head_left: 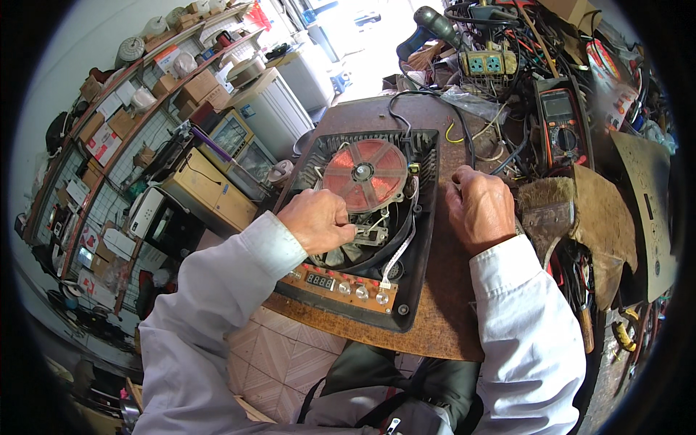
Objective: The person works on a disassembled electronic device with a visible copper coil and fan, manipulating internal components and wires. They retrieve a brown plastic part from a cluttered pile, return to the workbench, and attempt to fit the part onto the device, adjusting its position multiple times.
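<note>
An opened induction cooker (428,250) lies on the worn brown table, its black shell showing the parts inside. A round reddish coil (360,172) fills its far half. My left hand (317,220) is over the left side of the shell, fingers closed in a pinch near a metal bracket (372,233); whatever is between the fingertips is hidden. Below it, partly covered, sits a fan (346,255). A control board (353,288) with a small display and round buttons lies along the near edge, joined to a white ribbon of wires (400,254). To the right of the shell, my right hand (481,208) is closed above the table, its contents hidden.
A multimeter (562,129) lies in a tray at the right, beside a heap of cables and a socket block (488,64). A heat gun-like tool (433,27) rests behind. Brown cloth (602,225) and a curved panel (644,210) stand at right. Loaded shelves (109,156) line the left wall.
</note>
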`<state>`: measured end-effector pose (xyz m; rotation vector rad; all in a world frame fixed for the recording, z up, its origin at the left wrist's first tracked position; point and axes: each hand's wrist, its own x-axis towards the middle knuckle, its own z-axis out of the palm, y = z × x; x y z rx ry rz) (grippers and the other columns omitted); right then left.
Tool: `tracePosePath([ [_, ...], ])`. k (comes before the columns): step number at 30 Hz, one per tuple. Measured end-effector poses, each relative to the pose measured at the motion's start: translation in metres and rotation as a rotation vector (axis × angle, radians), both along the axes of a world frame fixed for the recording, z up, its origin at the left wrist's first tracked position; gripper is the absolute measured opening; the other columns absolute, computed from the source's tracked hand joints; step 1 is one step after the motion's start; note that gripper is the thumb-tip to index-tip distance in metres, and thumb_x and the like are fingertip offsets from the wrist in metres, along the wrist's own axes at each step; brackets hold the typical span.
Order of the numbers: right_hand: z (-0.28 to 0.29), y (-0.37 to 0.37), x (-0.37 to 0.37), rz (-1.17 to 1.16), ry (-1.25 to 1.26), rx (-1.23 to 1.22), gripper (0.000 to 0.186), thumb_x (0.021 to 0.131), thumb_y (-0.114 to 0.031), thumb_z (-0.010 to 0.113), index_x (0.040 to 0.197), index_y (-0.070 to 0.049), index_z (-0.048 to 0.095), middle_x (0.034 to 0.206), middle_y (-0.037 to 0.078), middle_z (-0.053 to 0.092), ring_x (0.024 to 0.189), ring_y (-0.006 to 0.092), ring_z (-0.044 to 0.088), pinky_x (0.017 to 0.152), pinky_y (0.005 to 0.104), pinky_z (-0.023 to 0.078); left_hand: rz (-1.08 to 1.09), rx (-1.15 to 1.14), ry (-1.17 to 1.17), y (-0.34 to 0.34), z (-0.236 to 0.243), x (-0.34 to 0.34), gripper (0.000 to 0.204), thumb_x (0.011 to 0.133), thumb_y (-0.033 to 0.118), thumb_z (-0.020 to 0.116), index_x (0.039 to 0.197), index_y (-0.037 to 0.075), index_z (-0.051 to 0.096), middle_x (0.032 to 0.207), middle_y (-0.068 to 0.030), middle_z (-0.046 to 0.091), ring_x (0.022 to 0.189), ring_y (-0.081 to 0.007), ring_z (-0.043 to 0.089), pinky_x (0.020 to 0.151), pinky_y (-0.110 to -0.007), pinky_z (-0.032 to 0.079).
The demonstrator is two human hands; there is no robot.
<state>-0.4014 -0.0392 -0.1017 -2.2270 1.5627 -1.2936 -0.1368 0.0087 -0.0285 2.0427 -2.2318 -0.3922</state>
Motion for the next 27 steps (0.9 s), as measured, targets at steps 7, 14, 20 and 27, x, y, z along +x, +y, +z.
tracePosePath([
  [7, -0.001, 0.001, 0.0, 0.003, -0.034, -0.022, 0.016, 0.089, -0.017, 0.069, 0.091, 0.0, 0.069, 0.085, 0.026, 0.07, 0.085, 0.0474, 0.068, 0.074, 0.0532, 0.055, -0.016, -0.023, -0.033, -0.001, -0.001, -0.004, 0.023, 0.078, 0.022, 0.073, 0.072, 0.0, 0.07, 0.072, -0.0229, 0.068, 0.074, -0.039, 0.072, 0.072, -0.045, 0.057],
  [14, -0.003, -0.001, 0.0, -0.001, -0.024, -0.018, 0.017, 0.089, -0.017, 0.069, 0.092, 0.0, 0.069, 0.085, 0.026, 0.07, 0.085, 0.0476, 0.068, 0.074, 0.0533, 0.054, -0.043, -0.03, -0.112, -0.005, -0.006, -0.007, 0.028, 0.077, 0.021, 0.07, 0.063, -0.002, 0.063, 0.067, -0.0259, 0.063, 0.069, -0.0446, 0.066, 0.067, -0.051, 0.053],
  [20, -0.004, -0.001, -0.001, 0.004, -0.026, -0.013, 0.017, 0.089, -0.017, 0.07, 0.093, 0.0, 0.069, 0.086, 0.027, 0.07, 0.085, 0.0475, 0.068, 0.074, 0.0537, 0.054, -0.049, -0.022, -0.185, -0.006, -0.007, -0.007, 0.018, 0.075, 0.014, 0.071, 0.067, -0.001, 0.065, 0.062, -0.0228, 0.06, 0.06, -0.0366, 0.067, 0.062, -0.044, 0.052],
  [27, -0.003, -0.001, -0.001, 0.006, -0.023, -0.018, 0.017, 0.089, -0.015, 0.07, 0.097, 0.0, 0.068, 0.086, 0.027, 0.07, 0.085, 0.0477, 0.068, 0.074, 0.0539, 0.054, -0.033, -0.077, -0.057, -0.003, -0.011, -0.002, 0.026, 0.076, 0.021, 0.071, 0.07, -0.004, 0.067, 0.07, -0.0276, 0.064, 0.072, -0.0448, 0.069, 0.068, -0.049, 0.054],
])
